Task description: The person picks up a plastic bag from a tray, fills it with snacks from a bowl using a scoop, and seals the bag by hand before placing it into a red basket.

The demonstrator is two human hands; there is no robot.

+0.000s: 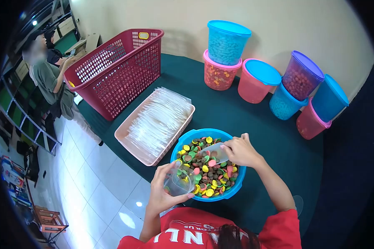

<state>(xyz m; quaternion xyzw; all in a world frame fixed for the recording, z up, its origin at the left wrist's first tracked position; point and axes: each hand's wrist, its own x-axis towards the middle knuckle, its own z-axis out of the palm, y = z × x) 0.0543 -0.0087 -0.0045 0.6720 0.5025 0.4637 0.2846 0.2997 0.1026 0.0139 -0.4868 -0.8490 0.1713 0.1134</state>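
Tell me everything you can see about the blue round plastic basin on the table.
The bright blue round basin looks like smooth plastic, with a wide rim. It sits upright and uncovered on the dark green tablecloth, well filled with small yellow, green, pink and brown discs. The right hand holds a clear plastic scoop over them; the left hand's clear plastic cup overlaps the left rim, contact unclear.

Pieces [215,182] in basin [195,133]; tray [124,132] left, basket [131,74] behind tray.
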